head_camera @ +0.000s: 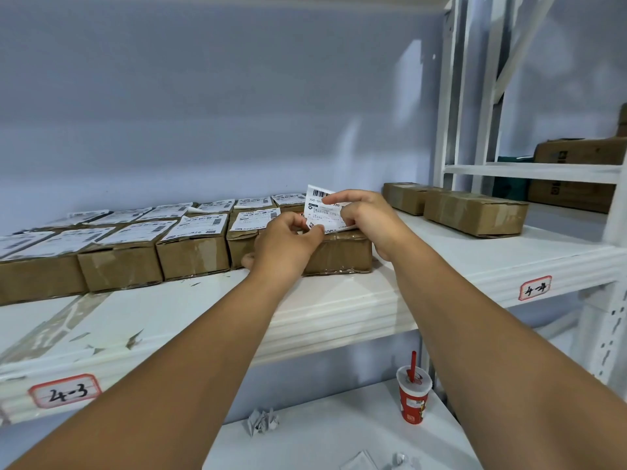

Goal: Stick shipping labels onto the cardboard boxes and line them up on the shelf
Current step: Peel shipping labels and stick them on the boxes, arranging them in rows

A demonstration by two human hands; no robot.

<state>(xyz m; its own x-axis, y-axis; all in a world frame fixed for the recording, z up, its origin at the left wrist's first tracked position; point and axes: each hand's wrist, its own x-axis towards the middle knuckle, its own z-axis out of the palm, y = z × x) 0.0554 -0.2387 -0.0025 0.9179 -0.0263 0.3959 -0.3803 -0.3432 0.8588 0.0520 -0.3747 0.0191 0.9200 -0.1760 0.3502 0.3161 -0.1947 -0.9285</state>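
A white shipping label with a barcode stands tilted up over a brown cardboard box on the white shelf. My left hand pinches the label's lower edge in front of the box. At the label's right side my right hand pinches it between thumb and forefinger. To the left, several labelled cardboard boxes stand in two rows along the shelf.
Two unlabelled boxes lie on the shelf to the right, near the white uprights. Larger cartons sit on the neighbouring rack. Below, a red drink cup with a straw and crumpled backing paper sit on a white surface.
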